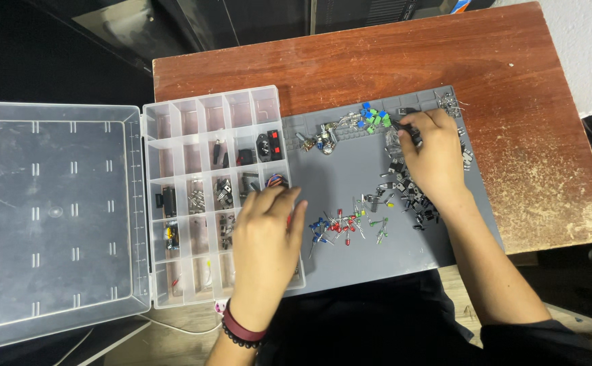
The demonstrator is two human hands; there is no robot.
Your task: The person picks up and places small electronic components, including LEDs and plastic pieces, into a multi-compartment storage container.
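Note:
My left hand (265, 237) rests palm down over the right edge of a clear compartment box (194, 115), its fingers spread above the cells that hold small dark parts. My right hand (435, 156) is at the far side of a grey work mat (350, 176), fingers pinched on a small black component (410, 130) beside a cluster of green and blue parts (372, 118). Red, blue and green LEDs (346, 227) lie scattered on the mat between my hands. A heap of small black components (404, 193) lies under my right wrist.
The box's clear lid (52, 217) lies open flat to the left, overhanging the table. A worn red-brown wooden table (513, 81) carries the mat. Metal parts (326, 135) sit at the mat's far edge. Dark clothing (377, 318) fills the foreground.

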